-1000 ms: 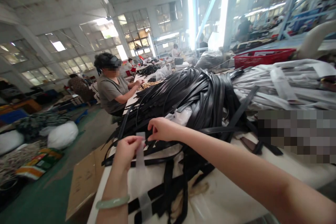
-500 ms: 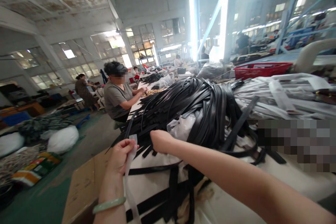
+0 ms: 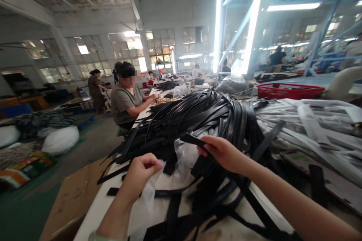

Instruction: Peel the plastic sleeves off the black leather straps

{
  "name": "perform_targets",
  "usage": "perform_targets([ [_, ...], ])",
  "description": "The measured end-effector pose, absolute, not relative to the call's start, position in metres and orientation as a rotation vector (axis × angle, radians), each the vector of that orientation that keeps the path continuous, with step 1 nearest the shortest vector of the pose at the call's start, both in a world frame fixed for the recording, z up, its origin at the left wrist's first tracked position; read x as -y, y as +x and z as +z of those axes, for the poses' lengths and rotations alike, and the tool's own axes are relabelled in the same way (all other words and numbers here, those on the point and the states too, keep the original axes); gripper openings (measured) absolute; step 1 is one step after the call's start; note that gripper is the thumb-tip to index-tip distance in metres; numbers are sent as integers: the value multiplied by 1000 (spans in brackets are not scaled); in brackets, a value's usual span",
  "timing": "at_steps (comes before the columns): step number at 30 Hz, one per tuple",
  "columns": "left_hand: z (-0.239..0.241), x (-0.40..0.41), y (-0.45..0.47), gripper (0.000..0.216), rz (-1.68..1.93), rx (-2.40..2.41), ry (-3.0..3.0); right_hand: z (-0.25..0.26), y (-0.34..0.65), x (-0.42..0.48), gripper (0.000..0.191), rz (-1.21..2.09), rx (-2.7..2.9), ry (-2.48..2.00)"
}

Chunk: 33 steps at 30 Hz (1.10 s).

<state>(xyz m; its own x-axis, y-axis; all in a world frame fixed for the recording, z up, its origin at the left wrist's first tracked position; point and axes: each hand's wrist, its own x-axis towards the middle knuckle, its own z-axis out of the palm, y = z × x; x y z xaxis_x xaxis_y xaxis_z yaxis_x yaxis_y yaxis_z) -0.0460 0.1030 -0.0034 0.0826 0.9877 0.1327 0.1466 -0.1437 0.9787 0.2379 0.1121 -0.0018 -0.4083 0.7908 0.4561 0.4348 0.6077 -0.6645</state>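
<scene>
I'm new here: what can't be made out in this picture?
Head view:
Other end of the black strap: hidden behind the right hand or piled straps.
Plastic strip below the left hand: cut off by the bottom edge.
Bracelet: same edge.
Red basket: front wall hides its floor.

Multi-pane windows point(image 3: 161, 47) line the pale far wall point(image 3: 175, 13), beyond and above the left grip point(image 3: 144, 173). The green floor point(image 3: 28, 211) lies below and left of this grip. Lit fluorescent tubes point(image 3: 217, 22) and a blue steel frame point(image 3: 236, 35) stand beyond the right grip point(image 3: 222, 154). A white worktop point(image 3: 96, 201) extends beneath both.
</scene>
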Motion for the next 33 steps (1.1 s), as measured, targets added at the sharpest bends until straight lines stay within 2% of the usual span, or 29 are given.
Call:
perform_targets([
  [5,-12,-105,-37,25,1081,-1303,1703,-15,236,-108,29,365,2075,-1032],
  [17,-3,-107,-39,20,985,-1451,1765,-21,244,-102,26,388,2070,-870],
  [33,-5,-102,-32,11,754,-1327,1685,-25,242,-103,25,344,2320,-893],
])
